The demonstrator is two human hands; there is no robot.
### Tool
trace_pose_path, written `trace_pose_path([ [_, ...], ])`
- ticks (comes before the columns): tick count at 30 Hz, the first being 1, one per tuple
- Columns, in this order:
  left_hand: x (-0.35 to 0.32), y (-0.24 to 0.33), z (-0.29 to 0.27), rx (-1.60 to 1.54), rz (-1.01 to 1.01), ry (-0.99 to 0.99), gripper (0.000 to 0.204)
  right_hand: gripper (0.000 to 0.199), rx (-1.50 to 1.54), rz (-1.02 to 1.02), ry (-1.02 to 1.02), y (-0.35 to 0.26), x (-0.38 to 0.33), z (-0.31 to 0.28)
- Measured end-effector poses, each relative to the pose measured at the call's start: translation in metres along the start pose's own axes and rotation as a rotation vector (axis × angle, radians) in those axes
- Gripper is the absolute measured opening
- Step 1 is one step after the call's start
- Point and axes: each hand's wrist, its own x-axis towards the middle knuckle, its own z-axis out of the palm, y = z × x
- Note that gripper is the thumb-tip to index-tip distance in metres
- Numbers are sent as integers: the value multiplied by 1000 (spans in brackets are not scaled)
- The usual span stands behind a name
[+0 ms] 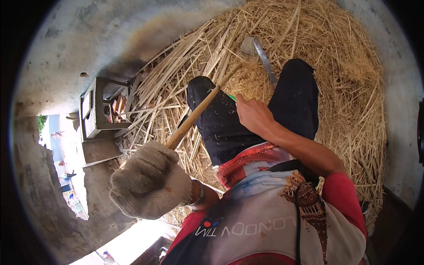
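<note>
My left hand (143, 181), in a grey-beige knit glove, is closed round the thick end of a long bamboo stick (194, 115). The stick slants up and away to the right, crossing over my left knee, and its thin far tip is over the straw. My right hand (255, 115) is bare and closed above my lap, just right of the stick. A small green end of a slim thing (232, 97) pokes out of its fingers; the rest is hidden in the fist, so I cannot tell its kind.
Between my knees a long, slightly curved metal blade (264, 59) leans on the shavings, beside a grey stone block (248, 45). Straw-like bamboo shavings (349, 88) heap all round. Left stands a small wooden stool (104, 108) near an opening in the concrete wall (57, 57).
</note>
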Motion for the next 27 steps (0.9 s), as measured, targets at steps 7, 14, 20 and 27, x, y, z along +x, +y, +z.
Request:
trace_pose_path([
  [7,-5,1,5,200,-85,-11,42,18,187,-12,40,-18,-7,1],
  [14,-7,5,-3,-10,-109,42,31,21,257,-287,34,-23,0,-12],
  [20,-2,5,-4,157,-51,30,30,17,-177,-92,57,66,54,34],
  [27,-7,5,-9,206,-47,11,37,18,-261,-96,66,37,42,21],
])
